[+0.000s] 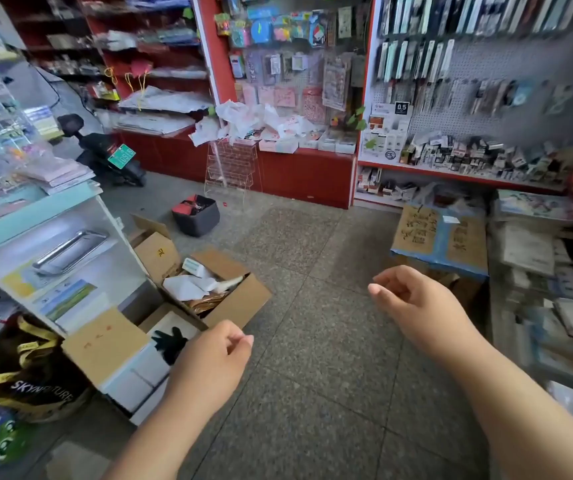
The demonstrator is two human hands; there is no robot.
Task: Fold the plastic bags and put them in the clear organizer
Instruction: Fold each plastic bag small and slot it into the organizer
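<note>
Overhead, head view: left hand (pixel 214 355) and right hand (pixel 413 303) are held out over grey floor (pixel 312 393), fingers loosely curled, nothing gripped. Plastic bags (pixel 250 123) are heaped, crumpled, on far red counter (pixel 295 168), atop clear organizer (pixel 231 168) standing on floor against it. Open cardboard box (pixel 216 289) is seen near left, beside left hand.

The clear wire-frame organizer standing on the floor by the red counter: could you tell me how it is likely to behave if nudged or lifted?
The clear organizer looks tall, narrow and thin-walled, so it is probably light and apt to tip if pushed high up. The pile of crumpled plastic bags heaped at its top may make it top-heavy. It seems rigid, so it should lift in one piece.
</note>
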